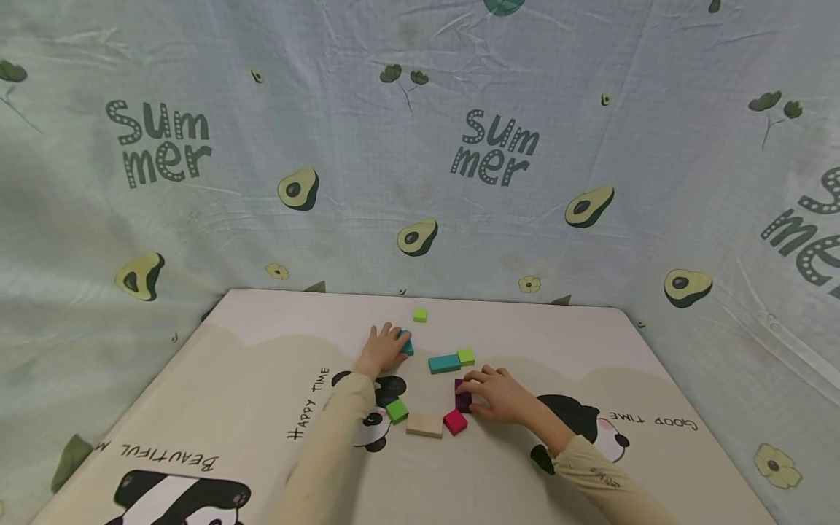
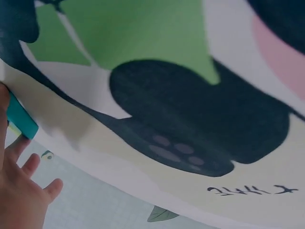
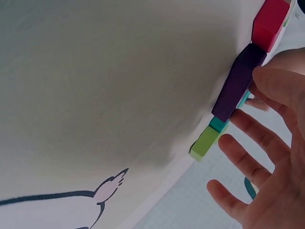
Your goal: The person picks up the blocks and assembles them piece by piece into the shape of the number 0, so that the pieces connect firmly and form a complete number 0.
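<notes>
In the head view my left hand (image 1: 383,351) pinches a teal block (image 1: 407,343) on the far side of the table, thumb and forefinger at its ends. The left wrist view catches that teal block (image 2: 21,117) at its left edge, the other fingers spread away from it. My right hand (image 1: 502,396) pinches a purple block (image 1: 463,396) lying lengthwise away from me. A red block (image 1: 456,421) is right at the purple block's near end. Another teal block (image 1: 445,364) lies beyond it, with a lime green block (image 1: 466,357) against its right end.
A plain wooden block (image 1: 424,425) lies left of the red one, and a green block (image 1: 397,410) stands turned at its left corner. Farther back is a small lime block (image 1: 421,315). A patterned curtain (image 1: 354,240) hangs behind the panda-print table (image 1: 262,350).
</notes>
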`<state>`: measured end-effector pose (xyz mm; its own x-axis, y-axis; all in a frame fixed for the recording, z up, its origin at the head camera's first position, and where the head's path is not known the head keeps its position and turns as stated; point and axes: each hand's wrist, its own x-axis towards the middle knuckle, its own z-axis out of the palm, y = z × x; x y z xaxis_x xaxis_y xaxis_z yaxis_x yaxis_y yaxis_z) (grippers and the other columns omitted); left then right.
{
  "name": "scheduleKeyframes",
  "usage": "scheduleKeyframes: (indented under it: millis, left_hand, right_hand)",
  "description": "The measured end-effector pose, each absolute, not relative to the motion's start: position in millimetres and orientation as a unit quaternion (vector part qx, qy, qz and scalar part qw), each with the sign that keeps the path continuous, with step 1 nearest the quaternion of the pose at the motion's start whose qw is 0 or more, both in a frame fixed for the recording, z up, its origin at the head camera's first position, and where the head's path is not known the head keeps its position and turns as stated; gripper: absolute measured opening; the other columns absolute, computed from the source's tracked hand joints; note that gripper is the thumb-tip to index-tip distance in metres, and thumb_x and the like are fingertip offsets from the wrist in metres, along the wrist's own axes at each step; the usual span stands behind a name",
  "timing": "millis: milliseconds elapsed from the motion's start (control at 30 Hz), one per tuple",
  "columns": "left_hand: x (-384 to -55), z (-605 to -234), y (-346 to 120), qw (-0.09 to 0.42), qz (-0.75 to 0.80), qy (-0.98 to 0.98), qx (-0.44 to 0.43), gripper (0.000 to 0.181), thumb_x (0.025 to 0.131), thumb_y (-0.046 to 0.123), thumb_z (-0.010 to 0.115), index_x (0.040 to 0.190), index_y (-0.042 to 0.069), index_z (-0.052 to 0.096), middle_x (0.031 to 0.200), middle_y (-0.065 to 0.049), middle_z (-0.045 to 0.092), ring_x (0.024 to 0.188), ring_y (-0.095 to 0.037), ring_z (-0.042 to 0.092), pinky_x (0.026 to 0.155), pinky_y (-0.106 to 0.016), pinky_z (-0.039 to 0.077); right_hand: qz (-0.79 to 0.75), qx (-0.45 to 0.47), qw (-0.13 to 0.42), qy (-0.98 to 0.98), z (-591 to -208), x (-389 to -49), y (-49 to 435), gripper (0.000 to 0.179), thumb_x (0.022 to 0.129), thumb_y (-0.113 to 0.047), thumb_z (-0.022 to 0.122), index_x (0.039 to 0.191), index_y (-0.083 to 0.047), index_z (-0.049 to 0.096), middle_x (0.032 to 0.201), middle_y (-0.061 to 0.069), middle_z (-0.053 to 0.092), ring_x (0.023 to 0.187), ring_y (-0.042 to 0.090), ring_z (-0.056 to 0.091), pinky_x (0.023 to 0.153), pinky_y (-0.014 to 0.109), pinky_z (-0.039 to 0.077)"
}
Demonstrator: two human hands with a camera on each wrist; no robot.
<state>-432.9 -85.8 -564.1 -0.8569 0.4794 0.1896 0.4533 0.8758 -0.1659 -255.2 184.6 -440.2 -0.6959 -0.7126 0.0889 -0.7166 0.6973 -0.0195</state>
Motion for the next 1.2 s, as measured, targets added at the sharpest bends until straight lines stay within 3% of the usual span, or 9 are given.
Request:
scheduleKeyframes:
  millis: [100, 200, 367, 1000, 1200]
  left_hand:
    - [-365.2, -487.8, -80.8, 0.111, 0.043, -0.959, -0.255, 0.045, 0.085, 0.039, 0.055, 0.123, 0.019, 0.042, 0.123, -0.008, 0.049, 0.116, -0.029, 0.042, 0.094, -0.053, 0.036]
    - [-335.8, -457.3, -81.4, 0.132, 0.036, -0.951, -0.278, 0.047, 0.084, 0.038, 0.054, 0.123, 0.015, 0.043, 0.121, -0.01, 0.05, 0.112, -0.032, 0.044, 0.092, -0.053, 0.038]
    - [-334.5, -452.3, -86.2, 0.141, -0.007, -0.942, -0.305, 0.053, 0.079, 0.039, 0.058, 0.123, 0.012, 0.046, 0.122, -0.01, 0.051, 0.11, -0.034, 0.045, 0.089, -0.059, 0.036]
    - [-308.4, -433.1, -105.9, 0.148, -0.011, -0.92, -0.364, 0.053, 0.082, 0.036, 0.059, 0.126, 0.008, 0.047, 0.123, -0.007, 0.053, 0.111, -0.027, 0.046, 0.093, -0.059, 0.034]
    - [-299.5, -432.9, -112.5, 0.129, -0.012, -0.917, -0.377, 0.054, 0.083, 0.035, 0.058, 0.127, 0.007, 0.046, 0.125, -0.008, 0.052, 0.112, -0.028, 0.045, 0.094, -0.06, 0.032]
  right_hand:
    - [0.022, 0.388, 0.039, -0.921, -440.5, -255.2, 183.7, 0.03, 0.081, -0.025, 0.063, 0.11, -0.022, 0.059, 0.114, 0.002, 0.056, 0.1, 0.021, 0.049, 0.081, 0.045, 0.041]
    - [0.022, 0.387, 0.04, -0.921, -440.0, -254.8, 184.0, 0.03, 0.081, -0.025, 0.063, 0.11, -0.021, 0.059, 0.114, 0.002, 0.056, 0.1, 0.021, 0.049, 0.081, 0.045, 0.041]
    - [0.026, 0.386, 0.035, -0.922, -438.6, -254.3, 183.9, 0.029, 0.081, -0.024, 0.064, 0.109, -0.021, 0.059, 0.113, 0.002, 0.057, 0.099, 0.021, 0.049, 0.081, 0.046, 0.041]
    - [0.032, 0.385, 0.032, -0.922, -442.0, -257.3, 182.5, 0.03, 0.08, -0.024, 0.064, 0.11, -0.021, 0.059, 0.115, 0.003, 0.056, 0.099, 0.021, 0.049, 0.082, 0.047, 0.041]
    - [0.036, 0.382, 0.025, -0.923, -440.9, -256.7, 181.9, 0.031, 0.08, -0.023, 0.064, 0.11, -0.021, 0.059, 0.116, 0.004, 0.056, 0.099, 0.022, 0.049, 0.082, 0.047, 0.041]
